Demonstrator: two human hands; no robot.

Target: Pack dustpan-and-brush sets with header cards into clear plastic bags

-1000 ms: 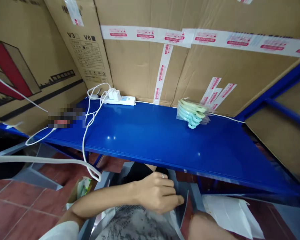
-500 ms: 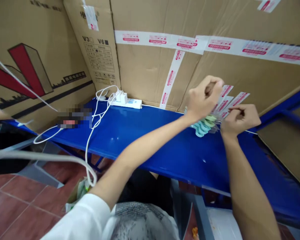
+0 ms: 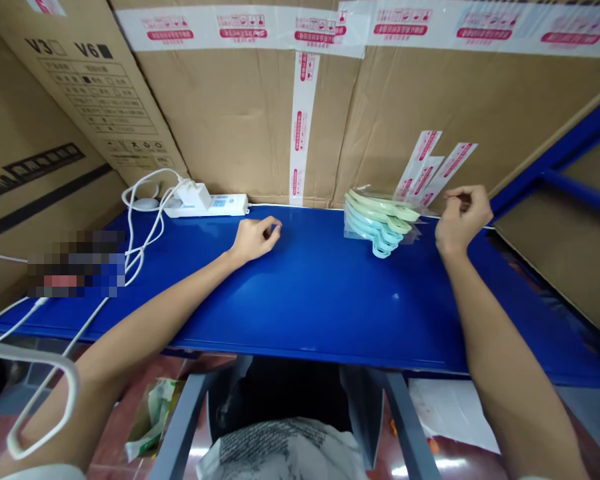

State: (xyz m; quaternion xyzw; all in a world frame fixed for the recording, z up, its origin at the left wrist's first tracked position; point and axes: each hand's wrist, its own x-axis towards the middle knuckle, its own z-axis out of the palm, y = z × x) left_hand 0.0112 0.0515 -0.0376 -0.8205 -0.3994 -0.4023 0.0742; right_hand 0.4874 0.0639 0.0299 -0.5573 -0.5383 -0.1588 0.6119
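A stack of pale green and light blue plastic pieces in clear wrapping (image 3: 380, 220) lies at the back of the blue table (image 3: 300, 293), against the cardboard. To its right, my right hand (image 3: 464, 217) is held with curled fingers, apart from the stack. My left hand (image 3: 256, 238) rests on or just over the table, left of the stack, its fingers curled toward the thumb. Nothing shows in the grip of either hand, though the inside of each curl is partly hidden.
A white power strip (image 3: 223, 205) with plugs and looping white cables (image 3: 143, 250) occupies the back left. Tall taped cardboard (image 3: 240, 127) walls the rear. A blue metal frame (image 3: 545, 160) stands at the right. A blurred-out item (image 3: 65, 273) lies at left.
My left hand has moved left, away from the stack, and down to the table. My right hand stays right of the stack, which is now uncovered. The view has shifted.
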